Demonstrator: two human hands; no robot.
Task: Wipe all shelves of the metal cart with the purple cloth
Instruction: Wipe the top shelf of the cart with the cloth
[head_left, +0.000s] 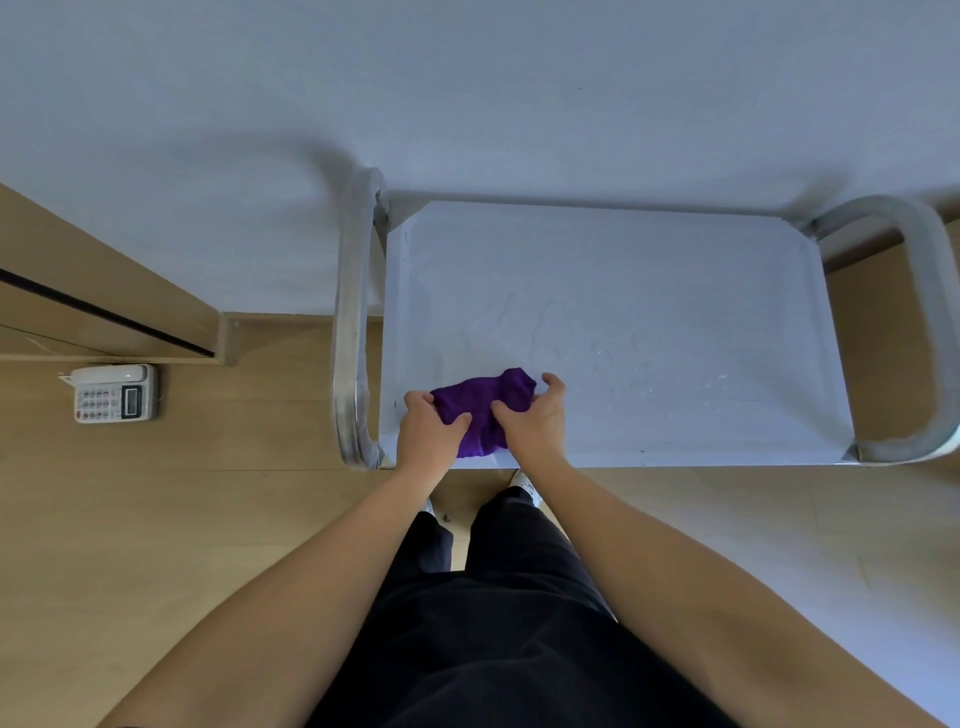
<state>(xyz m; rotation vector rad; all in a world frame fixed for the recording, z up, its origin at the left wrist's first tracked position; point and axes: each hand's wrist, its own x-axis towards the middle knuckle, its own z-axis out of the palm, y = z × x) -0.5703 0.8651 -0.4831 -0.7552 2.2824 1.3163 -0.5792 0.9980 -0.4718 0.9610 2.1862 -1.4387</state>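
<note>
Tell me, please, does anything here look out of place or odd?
A telephone sits on the wooden floor, left of the metal cart, an unusual place for it. The top shelf shows streaks and droplets to the right of the purple cloth, which the left hand and right hand both grip.

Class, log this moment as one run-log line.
step: top shelf | left hand: grips purple cloth | right hand: grips purple cloth

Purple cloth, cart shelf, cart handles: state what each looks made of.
Purple cloth: soft fabric, probably microfibre or terry; it bunches and looks fuzzy. Cart shelf: sheet metal, likely stainless steel, matte finish with smeared wet-looking streaks. Cart handles: bent metal tube, shinier, showing bright reflections.
</note>
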